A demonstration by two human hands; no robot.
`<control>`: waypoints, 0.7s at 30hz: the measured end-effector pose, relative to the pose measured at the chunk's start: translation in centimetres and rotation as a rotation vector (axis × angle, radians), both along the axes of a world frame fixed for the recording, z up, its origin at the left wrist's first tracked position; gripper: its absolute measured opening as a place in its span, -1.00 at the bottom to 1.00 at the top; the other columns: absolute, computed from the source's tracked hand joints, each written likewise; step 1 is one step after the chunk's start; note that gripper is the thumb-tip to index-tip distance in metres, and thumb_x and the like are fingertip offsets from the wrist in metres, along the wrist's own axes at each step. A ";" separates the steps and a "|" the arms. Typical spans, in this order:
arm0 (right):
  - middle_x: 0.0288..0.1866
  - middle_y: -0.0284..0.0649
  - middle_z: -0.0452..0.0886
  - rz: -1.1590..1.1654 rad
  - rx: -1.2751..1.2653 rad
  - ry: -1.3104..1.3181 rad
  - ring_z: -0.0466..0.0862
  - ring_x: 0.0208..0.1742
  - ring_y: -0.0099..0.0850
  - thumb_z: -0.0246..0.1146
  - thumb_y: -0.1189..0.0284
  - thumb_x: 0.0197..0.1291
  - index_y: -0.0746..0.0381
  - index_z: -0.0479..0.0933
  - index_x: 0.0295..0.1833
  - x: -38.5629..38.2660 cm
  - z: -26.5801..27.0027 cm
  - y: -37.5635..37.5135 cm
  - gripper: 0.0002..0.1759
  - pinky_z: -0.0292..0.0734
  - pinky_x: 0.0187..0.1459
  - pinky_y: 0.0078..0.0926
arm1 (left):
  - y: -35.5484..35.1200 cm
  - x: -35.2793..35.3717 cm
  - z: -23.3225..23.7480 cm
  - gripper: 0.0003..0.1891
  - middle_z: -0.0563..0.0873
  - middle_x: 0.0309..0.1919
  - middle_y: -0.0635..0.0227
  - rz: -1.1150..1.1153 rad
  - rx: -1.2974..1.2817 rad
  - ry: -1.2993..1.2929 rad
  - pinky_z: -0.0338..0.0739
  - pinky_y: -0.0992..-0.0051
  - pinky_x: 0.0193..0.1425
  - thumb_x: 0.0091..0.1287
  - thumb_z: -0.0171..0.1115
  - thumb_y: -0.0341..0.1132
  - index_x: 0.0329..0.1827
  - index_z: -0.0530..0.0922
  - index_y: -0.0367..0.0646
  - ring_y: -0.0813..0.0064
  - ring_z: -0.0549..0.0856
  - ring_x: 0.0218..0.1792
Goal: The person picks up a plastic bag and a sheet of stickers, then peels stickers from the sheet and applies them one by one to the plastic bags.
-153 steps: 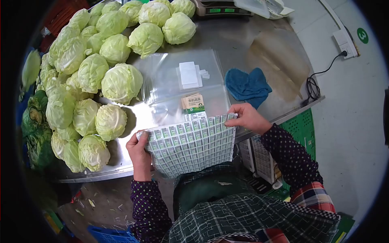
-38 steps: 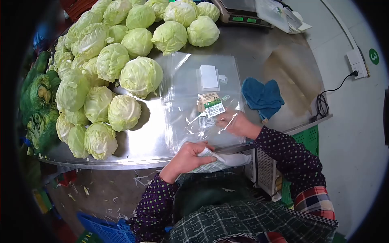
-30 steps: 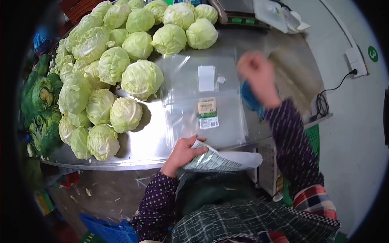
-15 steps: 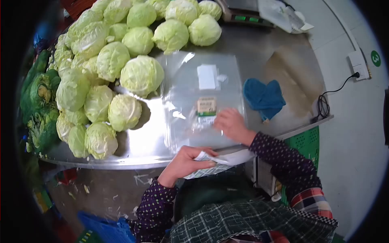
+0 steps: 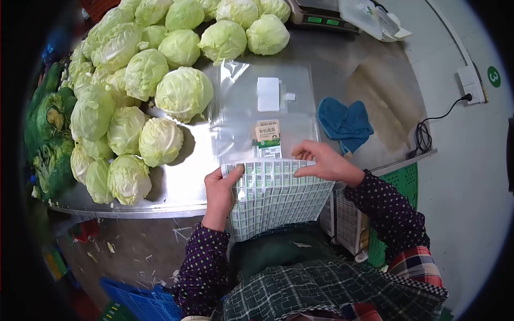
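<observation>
A sheet of small green-and-white labels [image 5: 278,200] hangs over the table's front edge, tilted toward me. Gripping its upper left corner is my left hand [image 5: 218,190], thumb on the printed face. My right hand [image 5: 326,163] is closed at the upper right corner, thumb against the face and fingers curled by the top edge. Just beyond the sheet lie clear plastic bags [image 5: 230,123], flat on the metal table. A brown, green and white printed label [image 5: 268,136] shows on the top bag, with a blank white rectangle [image 5: 268,94] farther up.
Several pale green cabbages [image 5: 184,93] are heaped on the left of the steel table [image 5: 184,195]. Blue gloves or cloth [image 5: 345,123] lie right of the bags. A scale [image 5: 321,18] stands at the back. Below are a green crate [image 5: 401,187] and a blue crate [image 5: 142,302].
My right hand has come back from the printed label on the bag to the label sheet. The sheet, folded over before, is now spread out facing me between both hands.
</observation>
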State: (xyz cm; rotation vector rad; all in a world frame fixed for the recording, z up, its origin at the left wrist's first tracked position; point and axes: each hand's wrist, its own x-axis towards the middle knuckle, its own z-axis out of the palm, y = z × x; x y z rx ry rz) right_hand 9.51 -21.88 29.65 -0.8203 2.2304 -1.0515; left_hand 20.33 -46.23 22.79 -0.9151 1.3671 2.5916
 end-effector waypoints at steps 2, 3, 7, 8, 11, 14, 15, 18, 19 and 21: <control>-0.35 -0.29 0.60 -0.111 -0.011 -0.184 0.57 -0.27 -0.54 0.41 0.43 0.03 0.34 0.53 -0.08 0.4 -0.4 0.3 -0.64 0.47 -0.16 -0.55 | -0.1 0.2 -0.2 -0.84 0.74 -0.31 0.27 -0.024 -0.014 0.016 0.57 0.60 -0.22 0.20 0.32 -0.53 -0.16 0.66 -0.37 0.59 0.68 -0.35; -0.35 -0.29 0.60 -0.113 -0.036 -0.249 0.57 -0.28 -0.55 0.41 0.44 0.03 0.34 0.53 -0.08 0.4 -0.6 0.5 -0.65 0.47 -0.18 -0.55 | -0.2 0.2 -0.2 -0.84 0.75 -0.32 0.28 -0.016 -0.076 0.025 0.56 0.61 -0.24 0.20 0.32 -0.52 -0.17 0.67 -0.37 0.61 0.68 -0.36; -0.37 -0.26 0.59 -0.172 -0.034 -0.368 0.56 -0.32 -0.55 0.41 0.45 0.03 0.33 0.55 -0.08 1.3 0.5 1.0 -0.66 0.46 -0.23 -0.56 | -0.3 0.0 1.4 -0.88 0.74 -0.38 0.32 -0.011 -0.227 0.063 0.54 0.63 -0.27 0.21 0.33 -0.50 -0.23 0.68 -0.35 0.64 0.66 -0.41; -0.37 -0.26 0.59 -0.173 -0.036 -0.366 0.56 -0.32 -0.55 0.41 0.45 0.03 0.33 0.55 -0.08 1.2 0.5 1.0 -0.66 0.46 -0.23 -0.56 | -0.4 0.0 1.8 -0.90 0.74 -0.39 0.31 -0.012 -0.272 0.078 0.55 0.62 -0.27 0.21 0.33 -0.50 -0.26 0.68 -0.35 0.63 0.66 -0.42; -0.39 -0.22 0.60 -0.059 0.055 -0.072 0.58 -0.36 -0.47 0.40 0.41 0.04 0.30 0.57 -0.09 0.8 0.3 0.7 -0.68 0.47 -0.25 -0.52 | -0.1 -0.4 2.8 -0.90 0.74 -0.42 0.33 -0.056 -0.331 0.070 0.52 0.64 -0.31 0.20 0.34 -0.50 -0.27 0.69 -0.35 0.67 0.64 -0.45; -0.37 -0.20 0.61 0.034 -0.034 0.085 0.61 -0.36 -0.33 0.37 0.36 0.05 0.26 0.60 -0.11 0.3 -0.2 -1.0 -0.70 0.49 -0.26 -0.45 | 0.6 -0.9 3.0 -0.88 0.73 -0.43 0.35 -0.107 -0.364 0.067 0.49 0.66 -0.33 0.20 0.34 -0.48 -0.25 0.69 -0.36 0.69 0.62 -0.45; -0.36 -0.22 0.61 0.018 0.031 0.130 0.61 -0.33 -0.29 0.36 0.35 0.05 0.24 0.61 -0.14 0.5 -0.5 -1.4 -0.72 0.50 -0.26 -0.40 | 0.6 -0.9 3.0 -0.86 0.73 -0.44 0.37 -0.122 -0.367 0.056 0.48 0.66 -0.34 0.19 0.34 -0.47 -0.24 0.69 -0.37 0.71 0.61 -0.45; -0.38 -0.26 0.57 -0.010 0.121 0.286 0.61 -0.28 -0.29 0.33 0.34 0.03 0.21 0.61 -0.25 1.5 -1.2 -2.1 -0.80 0.50 -0.30 -0.34 | 0.7 -1.0 2.7 -0.86 0.73 -0.45 0.37 -0.129 -0.376 0.011 0.48 0.66 -0.36 0.19 0.35 -0.46 -0.25 0.70 -0.38 0.70 0.61 -0.47; -0.40 -0.27 0.54 -0.027 0.150 0.398 0.61 -0.26 -0.33 0.31 0.34 0.02 0.19 0.59 -0.32 2.0 -1.3 -2.1 -0.84 0.51 -0.33 -0.33 | 0.7 -1.0 2.2 -0.85 0.73 -0.44 0.35 -0.133 -0.370 -0.011 0.48 0.65 -0.36 0.18 0.35 -0.47 -0.25 0.69 -0.39 0.69 0.61 -0.47; -0.41 -0.29 0.53 -0.009 0.174 0.538 0.61 -0.26 -0.35 0.31 0.35 0.02 0.18 0.58 -0.34 3.1 -1.9 -1.9 -0.85 0.50 -0.36 -0.37 | 0.8 -1.0 1.7 -0.85 0.73 -0.44 0.34 -0.115 -0.330 -0.029 0.48 0.65 -0.36 0.18 0.35 -0.47 -0.25 0.69 -0.40 0.69 0.61 -0.47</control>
